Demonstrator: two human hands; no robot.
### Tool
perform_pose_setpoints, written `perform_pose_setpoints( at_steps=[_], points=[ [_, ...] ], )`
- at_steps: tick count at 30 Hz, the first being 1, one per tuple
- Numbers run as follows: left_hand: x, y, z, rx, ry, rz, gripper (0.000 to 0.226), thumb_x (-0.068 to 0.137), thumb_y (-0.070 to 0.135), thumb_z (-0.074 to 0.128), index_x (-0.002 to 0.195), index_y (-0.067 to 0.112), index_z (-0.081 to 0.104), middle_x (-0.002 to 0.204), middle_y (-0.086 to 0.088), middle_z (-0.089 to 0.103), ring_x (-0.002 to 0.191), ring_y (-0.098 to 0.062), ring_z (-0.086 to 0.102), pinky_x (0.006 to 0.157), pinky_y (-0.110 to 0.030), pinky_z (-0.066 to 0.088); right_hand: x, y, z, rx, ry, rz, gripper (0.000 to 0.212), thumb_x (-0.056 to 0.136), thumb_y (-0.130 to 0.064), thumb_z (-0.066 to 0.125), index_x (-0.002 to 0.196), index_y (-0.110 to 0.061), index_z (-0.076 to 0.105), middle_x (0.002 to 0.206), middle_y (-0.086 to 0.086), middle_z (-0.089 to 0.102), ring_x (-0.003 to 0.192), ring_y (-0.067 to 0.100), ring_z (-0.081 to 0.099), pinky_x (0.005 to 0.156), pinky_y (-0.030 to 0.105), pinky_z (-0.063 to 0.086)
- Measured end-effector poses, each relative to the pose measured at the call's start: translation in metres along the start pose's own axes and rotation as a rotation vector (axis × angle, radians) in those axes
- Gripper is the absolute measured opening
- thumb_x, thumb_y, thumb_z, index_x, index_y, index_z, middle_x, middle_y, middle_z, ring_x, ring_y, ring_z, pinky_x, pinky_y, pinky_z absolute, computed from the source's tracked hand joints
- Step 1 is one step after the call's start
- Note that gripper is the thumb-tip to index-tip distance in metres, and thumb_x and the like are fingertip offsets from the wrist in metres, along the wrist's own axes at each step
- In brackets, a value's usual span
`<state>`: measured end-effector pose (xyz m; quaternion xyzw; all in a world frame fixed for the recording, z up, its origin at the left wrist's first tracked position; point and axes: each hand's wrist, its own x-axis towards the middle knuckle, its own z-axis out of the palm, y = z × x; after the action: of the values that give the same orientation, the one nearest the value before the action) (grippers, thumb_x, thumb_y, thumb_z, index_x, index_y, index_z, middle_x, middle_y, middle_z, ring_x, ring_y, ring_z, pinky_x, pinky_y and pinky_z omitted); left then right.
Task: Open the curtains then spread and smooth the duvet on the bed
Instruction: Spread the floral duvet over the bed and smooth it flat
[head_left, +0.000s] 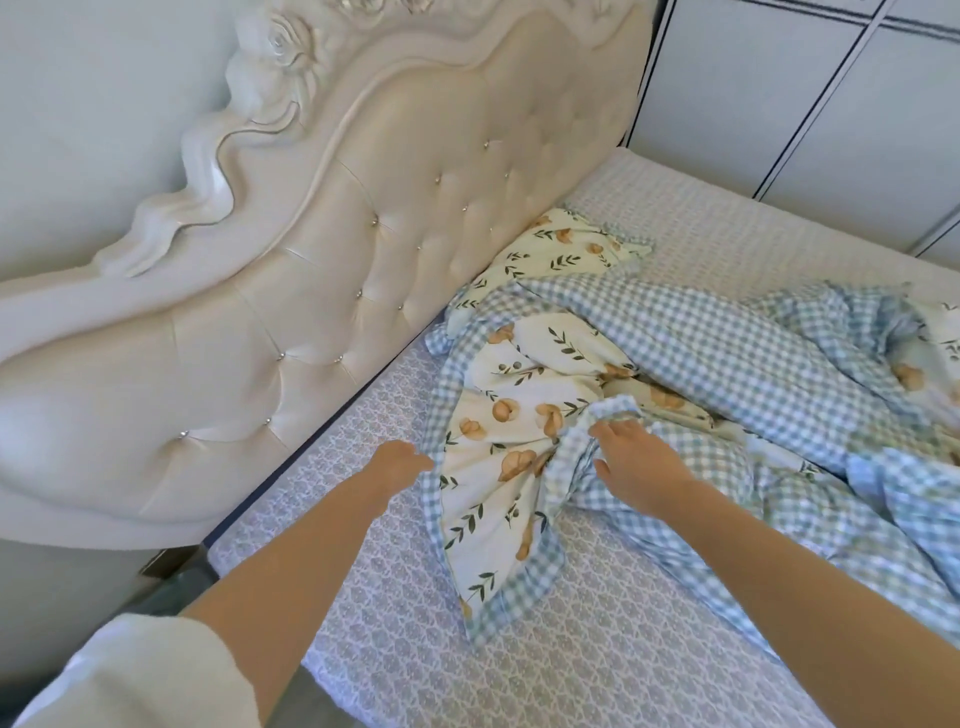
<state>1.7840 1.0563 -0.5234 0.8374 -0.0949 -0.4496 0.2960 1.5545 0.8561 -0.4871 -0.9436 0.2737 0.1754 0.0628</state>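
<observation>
The duvet (691, 358) lies crumpled across the bed, floral cream on one side and blue gingham on the other, with a gingham border. My left hand (397, 462) pinches the duvet's gingham edge near the head of the bed. My right hand (636, 457) is closed on a bunched gingham fold a little to the right. Between the two hands a floral panel (498, 467) hangs in loose creases. No curtains are in view.
The mattress (467, 639) has a white patterned sheet, bare in front of me and at the far side (727, 228). A tufted cream headboard (395, 218) with carved trim stands on the left. White wardrobe panels (779, 93) line the far side.
</observation>
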Motion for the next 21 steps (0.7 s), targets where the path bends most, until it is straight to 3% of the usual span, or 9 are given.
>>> perform_pose_setpoints(
  at_steps=[4, 5, 7, 8, 10, 13, 17, 19, 21],
  points=[
    [0.050, -0.025, 0.034, 0.035, 0.017, -0.055, 0.009, 0.092, 0.006, 0.057, 0.097, 0.010, 0.052, 0.075, -0.009, 0.049, 0.058, -0.018, 0.041, 0.050, -0.024, 0.030, 0.047, 0.009, 0.057, -0.005, -0.043, 0.026, 0.049, 0.095, -0.010, 0.046, 0.142, -0.013, 0.033, 0.137, 0.011, 0.046, 0.129, 0.030, 0.039, 0.098, 0.041, 0.046],
    [0.060, -0.034, 0.039, 0.042, 0.004, -0.076, 0.013, 0.092, 0.005, 0.057, 0.105, 0.006, 0.056, 0.086, -0.014, 0.054, 0.062, -0.019, 0.043, 0.051, -0.025, 0.031, 0.058, 0.010, 0.068, -0.022, -0.053, 0.033, 0.054, 0.093, -0.007, 0.046, 0.144, -0.013, 0.030, 0.141, 0.011, 0.042, 0.132, 0.031, 0.036, 0.102, 0.041, 0.043],
    [0.092, -0.056, 0.056, 0.033, -0.007, -0.107, 0.050, 0.091, 0.006, 0.059, 0.136, -0.002, 0.040, 0.119, -0.022, 0.054, 0.084, -0.027, 0.055, 0.058, -0.028, 0.037, 0.082, 0.010, 0.093, -0.096, -0.065, 0.031, 0.066, 0.092, -0.005, 0.047, 0.151, -0.016, 0.019, 0.154, 0.011, 0.026, 0.143, 0.037, 0.021, 0.113, 0.043, 0.032],
    [0.100, -0.064, 0.061, 0.034, 0.005, -0.129, 0.057, 0.090, 0.007, 0.061, 0.140, -0.003, 0.034, 0.118, -0.021, 0.054, 0.089, -0.029, 0.057, 0.062, -0.030, 0.038, 0.090, 0.010, 0.100, -0.142, -0.077, 0.025, 0.072, 0.093, -0.005, 0.048, 0.153, -0.018, 0.011, 0.159, 0.011, 0.016, 0.146, 0.039, 0.012, 0.117, 0.045, 0.025],
    [0.120, -0.080, 0.075, 0.010, 0.034, -0.157, 0.045, 0.089, 0.010, 0.063, 0.128, 0.001, 0.043, 0.097, -0.012, 0.054, 0.083, -0.026, 0.052, 0.068, -0.032, 0.038, 0.107, 0.013, 0.116, -0.217, -0.086, 0.010, 0.082, 0.093, -0.005, 0.049, 0.155, -0.023, -0.001, 0.163, 0.009, 0.001, 0.149, 0.041, -0.001, 0.120, 0.048, 0.014],
    [0.145, -0.100, 0.095, -0.055, 0.028, -0.220, 0.029, 0.086, 0.010, 0.066, 0.108, -0.002, 0.053, 0.081, -0.010, 0.051, 0.071, -0.022, 0.050, 0.062, -0.029, 0.039, 0.128, 0.021, 0.131, -0.330, -0.117, -0.024, 0.082, 0.094, -0.008, 0.049, 0.154, -0.033, -0.001, 0.164, 0.002, -0.008, 0.148, 0.043, -0.010, 0.121, 0.053, 0.003],
    [0.164, -0.112, 0.115, -0.253, 0.036, -0.231, 0.060, 0.079, 0.018, 0.078, 0.126, -0.005, 0.048, 0.111, -0.015, 0.059, 0.096, -0.028, 0.059, 0.081, -0.036, 0.046, 0.143, 0.032, 0.149, -0.395, -0.173, 0.011, 0.082, 0.094, -0.014, 0.055, 0.155, -0.032, 0.003, 0.164, 0.009, 0.007, 0.149, 0.041, -0.009, 0.120, 0.055, -0.001],
    [0.168, -0.114, 0.120, -0.291, 0.069, -0.246, 0.078, 0.077, 0.024, 0.079, 0.137, -0.003, 0.037, 0.127, -0.017, 0.054, 0.116, -0.034, 0.054, 0.095, -0.042, 0.045, 0.146, 0.036, 0.155, -0.414, -0.141, 0.020, 0.086, 0.091, -0.016, 0.060, 0.155, -0.025, 0.003, 0.158, 0.012, 0.025, 0.149, 0.037, 0.007, 0.120, 0.053, 0.004],
    [0.172, -0.117, 0.121, -0.270, 0.085, -0.253, 0.062, 0.082, 0.026, 0.073, 0.130, -0.002, 0.047, 0.116, -0.018, 0.060, 0.102, -0.032, 0.060, 0.089, -0.043, 0.049, 0.148, 0.035, 0.158, -0.398, -0.117, 0.004, 0.078, 0.088, -0.012, 0.062, 0.152, -0.018, 0.018, 0.147, 0.008, 0.040, 0.142, 0.031, 0.029, 0.119, 0.051, 0.014]
  ],
)
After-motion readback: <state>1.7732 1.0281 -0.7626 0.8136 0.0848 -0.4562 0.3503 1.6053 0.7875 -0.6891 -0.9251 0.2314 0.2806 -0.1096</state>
